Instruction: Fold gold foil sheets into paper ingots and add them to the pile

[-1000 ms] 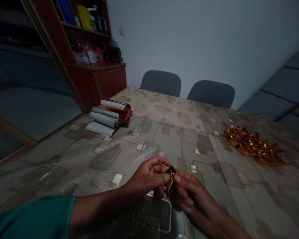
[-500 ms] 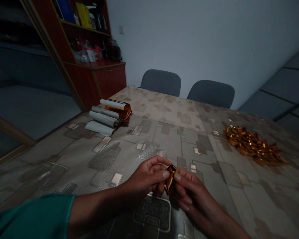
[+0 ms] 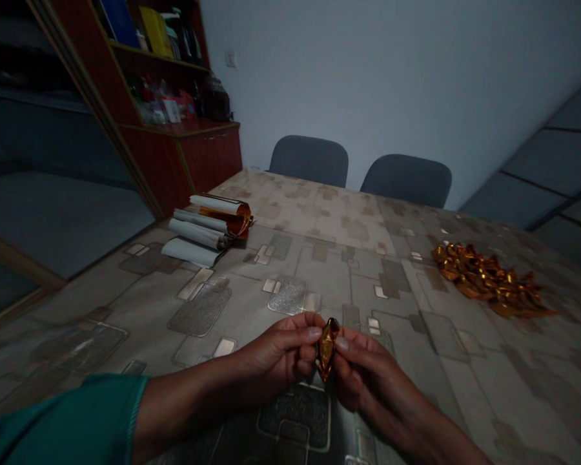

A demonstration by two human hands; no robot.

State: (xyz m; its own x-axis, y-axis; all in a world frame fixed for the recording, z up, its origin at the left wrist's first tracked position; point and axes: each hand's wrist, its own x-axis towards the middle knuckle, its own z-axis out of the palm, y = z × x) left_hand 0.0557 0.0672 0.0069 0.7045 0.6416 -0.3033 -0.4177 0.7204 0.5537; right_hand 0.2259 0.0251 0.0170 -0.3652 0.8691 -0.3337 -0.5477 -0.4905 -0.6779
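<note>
Between my two hands, above the near part of the table, is a folded gold foil paper piece (image 3: 327,349), narrow and pointed at its lower end. My left hand (image 3: 285,345) pinches its left side between thumb and fingers. On its right side my right hand (image 3: 363,361) grips it, thumb on the near face and the other fingers curled behind. A pile of similar folded gold foil pieces (image 3: 489,279) lies at the right of the table. Rolled or bent sheets of gold-and-white paper (image 3: 198,231) rest at the left.
A patterned cloth covers the table (image 3: 290,258). Two grey chairs (image 3: 310,160) stand along its far side by the wall. At the back left is a red-brown cabinet (image 3: 208,155) with bottles, bags and boxes on its shelves.
The foil piece now shows more of its broad face, and my left fingertips have shifted toward its left edge. Both hands keep hold. The view has moved slightly.
</note>
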